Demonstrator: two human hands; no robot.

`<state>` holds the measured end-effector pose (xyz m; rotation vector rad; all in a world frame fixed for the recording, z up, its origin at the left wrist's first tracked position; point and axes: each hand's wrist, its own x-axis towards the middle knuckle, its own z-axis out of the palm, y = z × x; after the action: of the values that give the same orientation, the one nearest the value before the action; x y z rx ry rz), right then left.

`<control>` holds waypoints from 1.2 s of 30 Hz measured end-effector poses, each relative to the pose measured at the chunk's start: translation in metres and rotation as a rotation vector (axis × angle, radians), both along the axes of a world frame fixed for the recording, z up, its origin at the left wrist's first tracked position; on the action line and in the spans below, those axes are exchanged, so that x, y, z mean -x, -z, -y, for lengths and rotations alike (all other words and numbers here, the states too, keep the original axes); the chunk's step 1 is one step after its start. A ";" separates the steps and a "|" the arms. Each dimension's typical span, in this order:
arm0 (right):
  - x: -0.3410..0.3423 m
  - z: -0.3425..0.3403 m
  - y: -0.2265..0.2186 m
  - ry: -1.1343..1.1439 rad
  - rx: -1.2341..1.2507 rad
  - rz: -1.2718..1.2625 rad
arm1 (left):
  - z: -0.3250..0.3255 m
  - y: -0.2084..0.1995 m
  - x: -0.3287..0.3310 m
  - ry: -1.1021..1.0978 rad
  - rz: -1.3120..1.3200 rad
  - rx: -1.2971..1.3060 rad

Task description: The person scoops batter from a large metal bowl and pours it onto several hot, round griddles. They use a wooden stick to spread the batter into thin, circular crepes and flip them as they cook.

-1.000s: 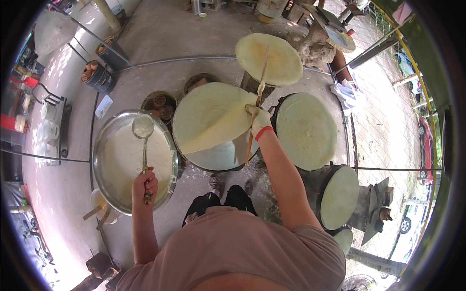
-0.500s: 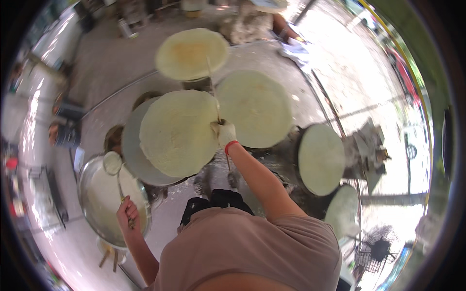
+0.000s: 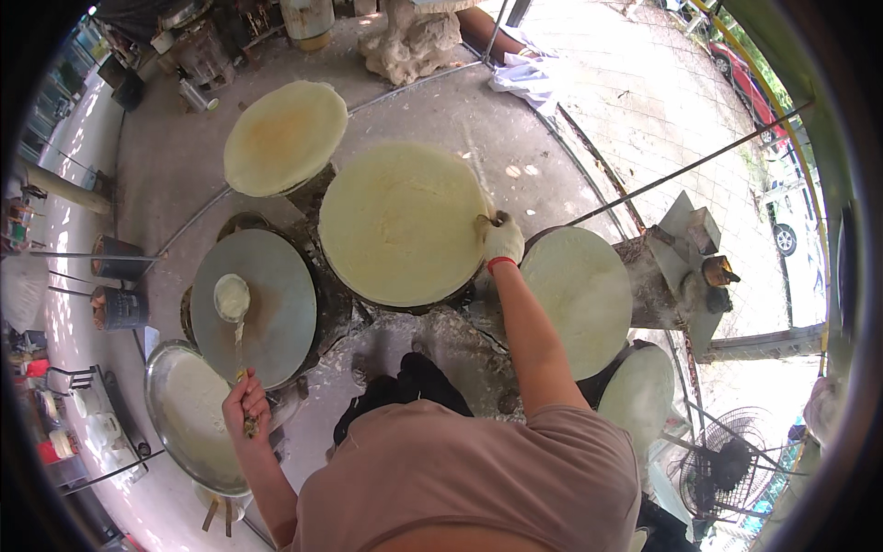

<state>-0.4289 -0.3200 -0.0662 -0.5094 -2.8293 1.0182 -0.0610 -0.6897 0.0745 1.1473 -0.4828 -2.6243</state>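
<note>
My left hand (image 3: 246, 405) is closed round the handle of a ladle (image 3: 232, 299) with pale batter in its bowl. The ladle hangs over a bare round griddle (image 3: 271, 322) at the left. Below it, a wide metal basin (image 3: 161, 386) holds white batter. My right hand (image 3: 503, 239), in a white glove with a red band at the wrist, grips a long thin stick (image 3: 481, 177), partly blurred. That hand is at the right edge of a large pale flatbread (image 3: 400, 221) covering the middle griddle; whether fingers pinch the edge is hidden.
A browned flatbread (image 3: 285, 138) sits on the far left griddle. Two more pale sheets, one larger (image 3: 575, 299) and one smaller (image 3: 639, 396), steam at the right. A fan (image 3: 731, 465) stands lower right, firewood (image 3: 717, 271) beyond the griddles, dark buckets (image 3: 120, 308) at the left.
The flatbread that partly covered the left griddle is off it, and that griddle is bare. My right hand has moved right. The ladle has gone from above the basin to above the griddle.
</note>
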 end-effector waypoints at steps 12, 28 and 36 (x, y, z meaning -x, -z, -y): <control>0.024 0.047 -0.006 0.221 1.029 0.283 | 0.020 0.002 -0.027 0.067 0.007 0.039; 0.066 0.246 -0.231 -0.916 0.376 -0.144 | 0.097 0.014 -0.125 -0.137 0.110 0.075; 0.096 0.373 -0.289 -1.002 -0.191 -0.608 | 0.112 0.028 -0.135 -0.346 0.107 0.069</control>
<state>-0.5246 -0.6932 0.2228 1.1388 -2.4662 0.7490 0.0739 -0.8016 0.0466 1.2305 -0.3538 -2.2443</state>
